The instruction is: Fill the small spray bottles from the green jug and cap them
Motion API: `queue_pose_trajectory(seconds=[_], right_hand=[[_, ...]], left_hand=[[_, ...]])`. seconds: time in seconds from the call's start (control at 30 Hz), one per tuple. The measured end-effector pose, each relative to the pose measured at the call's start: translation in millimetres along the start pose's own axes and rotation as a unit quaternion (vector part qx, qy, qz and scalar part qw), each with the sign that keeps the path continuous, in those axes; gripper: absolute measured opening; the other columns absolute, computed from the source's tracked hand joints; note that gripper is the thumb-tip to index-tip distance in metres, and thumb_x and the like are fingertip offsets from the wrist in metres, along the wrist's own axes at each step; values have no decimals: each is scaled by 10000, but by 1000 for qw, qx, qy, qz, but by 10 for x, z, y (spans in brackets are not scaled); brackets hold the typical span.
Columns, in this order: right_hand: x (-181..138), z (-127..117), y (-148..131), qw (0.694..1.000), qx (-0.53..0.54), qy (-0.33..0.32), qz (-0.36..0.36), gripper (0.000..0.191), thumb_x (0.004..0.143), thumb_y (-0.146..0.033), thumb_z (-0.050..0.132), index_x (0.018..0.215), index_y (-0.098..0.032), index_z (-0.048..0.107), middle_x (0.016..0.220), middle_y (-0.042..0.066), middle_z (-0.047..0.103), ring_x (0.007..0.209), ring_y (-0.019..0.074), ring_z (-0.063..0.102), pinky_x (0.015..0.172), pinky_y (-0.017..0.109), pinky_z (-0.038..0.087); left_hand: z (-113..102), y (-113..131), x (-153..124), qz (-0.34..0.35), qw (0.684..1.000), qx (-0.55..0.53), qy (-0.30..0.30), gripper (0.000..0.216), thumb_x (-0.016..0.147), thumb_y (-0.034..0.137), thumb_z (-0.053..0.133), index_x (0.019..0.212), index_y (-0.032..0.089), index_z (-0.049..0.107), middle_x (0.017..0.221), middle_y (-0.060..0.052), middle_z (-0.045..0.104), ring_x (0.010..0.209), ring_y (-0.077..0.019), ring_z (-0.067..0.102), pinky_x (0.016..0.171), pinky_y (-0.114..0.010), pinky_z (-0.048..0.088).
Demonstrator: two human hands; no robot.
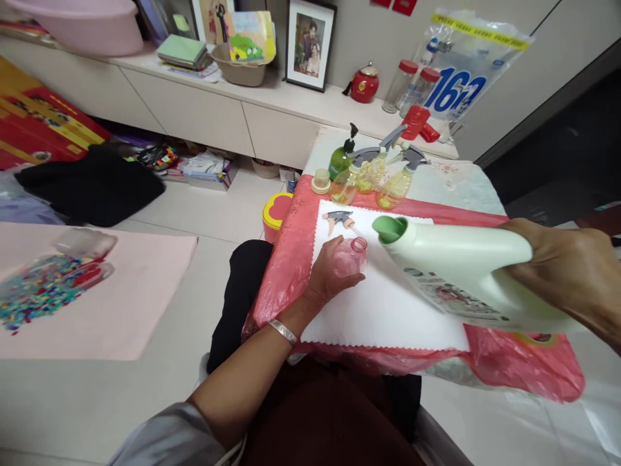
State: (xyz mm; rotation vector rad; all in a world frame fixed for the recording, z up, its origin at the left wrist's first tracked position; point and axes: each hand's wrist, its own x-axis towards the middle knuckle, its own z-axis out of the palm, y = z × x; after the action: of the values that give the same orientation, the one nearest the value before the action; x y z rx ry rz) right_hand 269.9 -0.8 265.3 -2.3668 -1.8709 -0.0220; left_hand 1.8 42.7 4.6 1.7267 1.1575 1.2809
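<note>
My left hand (326, 278) is wrapped round a small clear pink bottle (353, 254), which stands with its open neck facing up. My right hand (557, 265) grips the handle of a large pale green jug (460, 259). The jug is tipped on its side, its green pouring spout (389, 229) pointing left, to the right of the pink bottle's mouth. I see no liquid stream between them. A grey and peach spray trigger head (341, 220) lies on the white mat (388, 310) just behind the bottle.
Several yellowish spray bottles (394, 188), a green pump bottle (338, 162) and a clear cap (321, 181) stand at the table's back. Red plastic (281, 278) covers the table under the mat. A pink board (145, 291) with colourful pieces lies left. Behind runs a low cabinet (194, 107).
</note>
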Motion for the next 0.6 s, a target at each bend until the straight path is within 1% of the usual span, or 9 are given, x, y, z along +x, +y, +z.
queue_pose_trajectory(seconds=[0.03, 0.17, 0.27, 0.33, 0.4, 0.47, 0.53, 0.6], right_hand=[[-13, -6, 16, 1000, 14, 9, 4, 283, 472, -374, 568, 723, -345, 696, 537, -8, 602, 493, 217, 550, 525, 356, 380], [-97, -51, 71, 990, 109, 79, 30, 249, 528, -398, 535, 702, -296, 681, 599, 18, 616, 567, 198, 540, 566, 357, 373], [-137, -53, 103, 976, 172, 126, 55, 244, 575, -375, 522, 742, -267, 662, 655, 9, 579, 594, 159, 492, 573, 346, 349], [-120, -7, 130, 961, 203, 172, 73, 177, 596, -343, 539, 712, -244, 628, 661, -5, 534, 590, 127, 452, 570, 335, 335], [-65, 94, 170, 940, 233, 229, 100, 103, 608, -309, 586, 666, -224, 586, 652, -20, 498, 581, 100, 409, 556, 319, 319], [17, 250, 227, 912, 275, 282, 114, 95, 596, -269, 630, 644, -216, 567, 632, -34, 480, 574, 89, 388, 538, 305, 312], [116, 449, 294, 881, 328, 325, 106, 100, 580, -240, 641, 642, -216, 567, 608, -42, 480, 563, 97, 410, 524, 298, 320], [216, 661, 354, 850, 380, 353, 91, 94, 577, -231, 631, 650, -214, 576, 593, -47, 480, 556, 109, 432, 517, 296, 336]], left_hand=[[-6, -1, -4, -10, 1000, -7, 3, 1056, 573, 716, 833, 1411, 231, 413, 1381, -170, 575, 1289, -392, 589, 1095, -577, 502], [-52, 8, -17, -40, 999, -24, 8, 941, 602, 627, 858, 1373, 281, 444, 1364, -141, 599, 1284, -389, 599, 1069, -582, 520], [-94, 13, -24, -40, 999, -31, 1, 908, 615, 631, 848, 1364, 302, 454, 1360, -122, 603, 1265, -389, 610, 1042, -594, 532], [-114, 11, -27, -38, 998, -39, -8, 897, 638, 649, 828, 1376, 313, 445, 1356, -112, 606, 1248, -376, 619, 1030, -588, 540], [-122, 9, -30, -34, 998, -46, -13, 888, 672, 680, 792, 1394, 313, 428, 1357, -109, 602, 1243, -362, 621, 1038, -583, 533], [-121, 11, -31, -32, 998, -48, -10, 890, 702, 712, 752, 1409, 293, 411, 1364, -120, 593, 1253, -353, 613, 1066, -575, 514], [-115, 21, -30, -33, 998, -46, -4, 913, 715, 729, 732, 1420, 259, 390, 1363, -138, 588, 1258, -346, 608, 1081, -548, 505], [-107, 41, -28, -39, 998, -43, 1, 922, 731, 731, 720, 1426, 234, 373, 1369, -149, 582, 1264, -338, 603, 1084, -518, 507]])
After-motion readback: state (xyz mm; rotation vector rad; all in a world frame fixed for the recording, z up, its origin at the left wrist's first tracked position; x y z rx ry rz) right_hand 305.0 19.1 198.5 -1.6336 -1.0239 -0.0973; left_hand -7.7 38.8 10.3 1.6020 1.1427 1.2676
